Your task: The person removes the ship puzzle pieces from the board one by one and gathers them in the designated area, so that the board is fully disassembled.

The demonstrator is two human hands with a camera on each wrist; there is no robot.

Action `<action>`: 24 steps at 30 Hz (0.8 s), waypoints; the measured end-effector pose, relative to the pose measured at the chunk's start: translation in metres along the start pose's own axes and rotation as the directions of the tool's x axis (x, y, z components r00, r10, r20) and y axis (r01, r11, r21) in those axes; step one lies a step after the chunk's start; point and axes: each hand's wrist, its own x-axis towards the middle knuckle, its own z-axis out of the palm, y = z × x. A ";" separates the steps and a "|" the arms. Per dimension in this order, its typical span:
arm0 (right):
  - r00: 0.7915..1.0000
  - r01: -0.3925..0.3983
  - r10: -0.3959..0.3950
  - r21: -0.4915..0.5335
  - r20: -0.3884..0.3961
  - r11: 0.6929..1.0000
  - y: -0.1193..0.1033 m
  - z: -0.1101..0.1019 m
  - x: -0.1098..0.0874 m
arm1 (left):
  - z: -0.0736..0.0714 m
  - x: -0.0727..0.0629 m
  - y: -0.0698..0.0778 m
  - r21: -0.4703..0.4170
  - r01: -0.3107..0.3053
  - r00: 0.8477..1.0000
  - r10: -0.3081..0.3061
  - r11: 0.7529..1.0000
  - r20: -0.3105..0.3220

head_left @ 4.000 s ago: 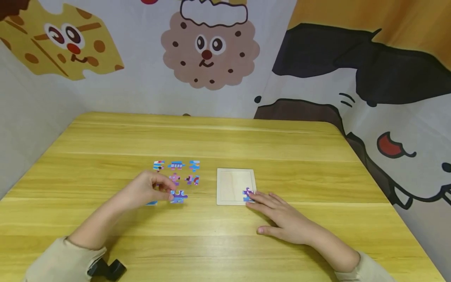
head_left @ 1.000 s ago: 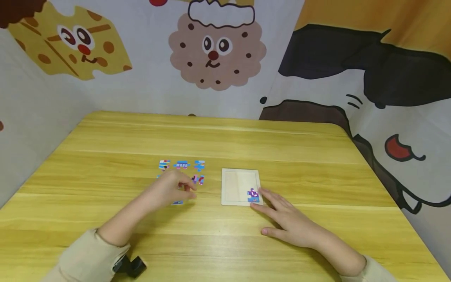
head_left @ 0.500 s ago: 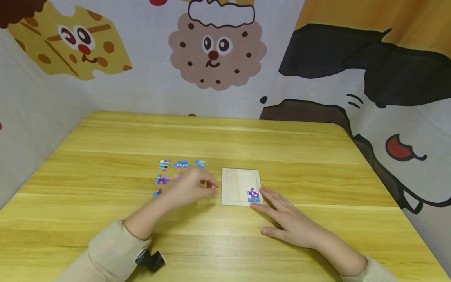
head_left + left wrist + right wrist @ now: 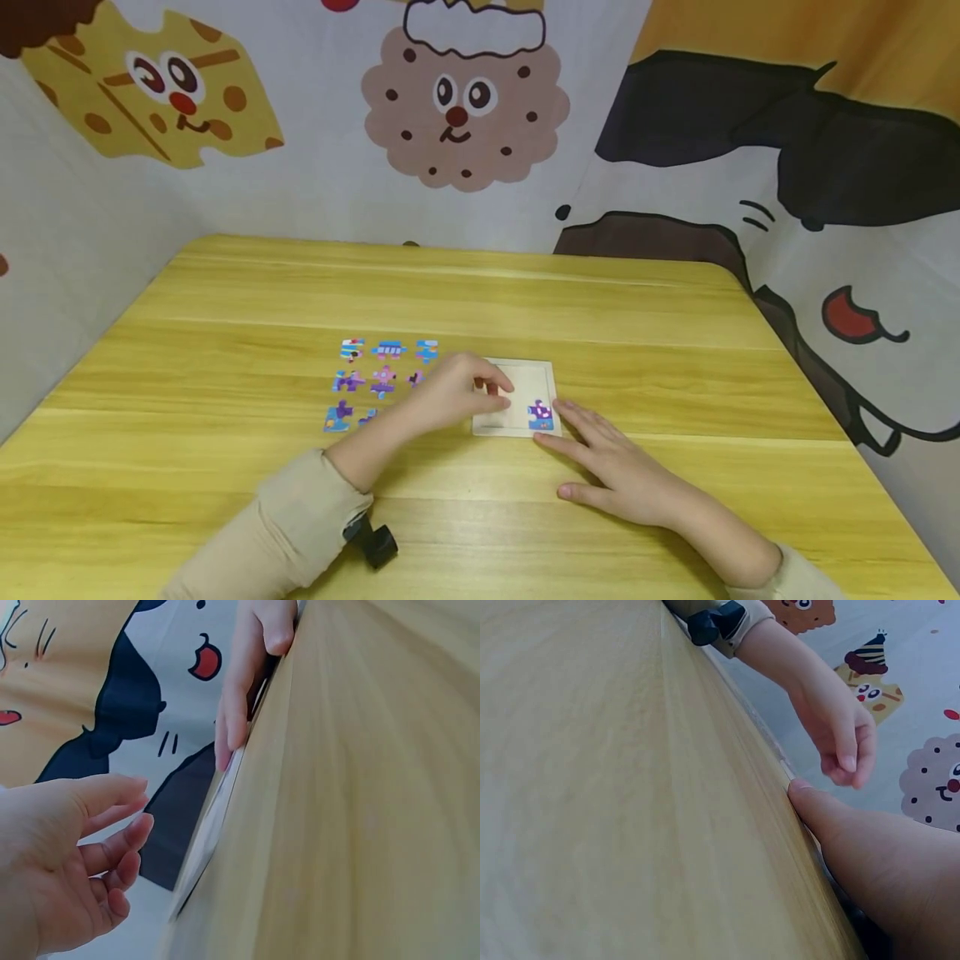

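Note:
A shallow square wooden puzzle tray (image 4: 517,432) lies on the table with one purple-and-blue puzzle piece (image 4: 540,415) in its lower right corner. My left hand (image 4: 457,392) hovers over the tray's left part, fingers loosely bent. In the left wrist view a gap shows between thumb and fingers, with nothing seen in it. The right hand (image 4: 615,467) rests with extended fingers against the tray's right edge. Left of the tray lie several loose pieces in rows, among them a blue bus-like piece (image 4: 388,349) and a corner piece (image 4: 338,417). My left forearm partly hides some.
The wooden table (image 4: 675,350) reaches back to a wall covering (image 4: 300,200) with cartoon figures. A black device (image 4: 375,543) is strapped at the left wrist, close above the table.
My left hand has moved right, from above the loose pieces to over the tray, uncovering pieces in the rows. The right hand has slid slightly off the placed piece to the tray's edge.

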 end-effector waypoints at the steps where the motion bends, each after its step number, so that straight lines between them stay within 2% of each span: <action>1: 1.000 0.001 -0.001 0.000 0.000 1.000 0.000 0.000 0.000 | 0.003 0.003 -0.001 -0.007 -0.003 1.000 0.003 1.000 0.003; 12: 1.000 0.022 -0.022 -0.002 -0.010 1.000 -0.001 -0.001 0.000 | 0.027 0.022 -0.007 -0.029 0.004 0.999 -0.003 1.000 0.050; 18: 0.999 0.034 -0.034 -0.004 -0.015 0.999 -0.001 -0.001 0.000 | 0.035 0.026 -0.011 0.052 -0.017 0.998 0.014 0.999 0.054; 24: 0.999 0.039 -0.039 -0.009 -0.018 0.999 -0.001 -0.001 -0.001 | 0.041 0.027 -0.014 0.163 -0.012 0.999 0.006 0.987 0.040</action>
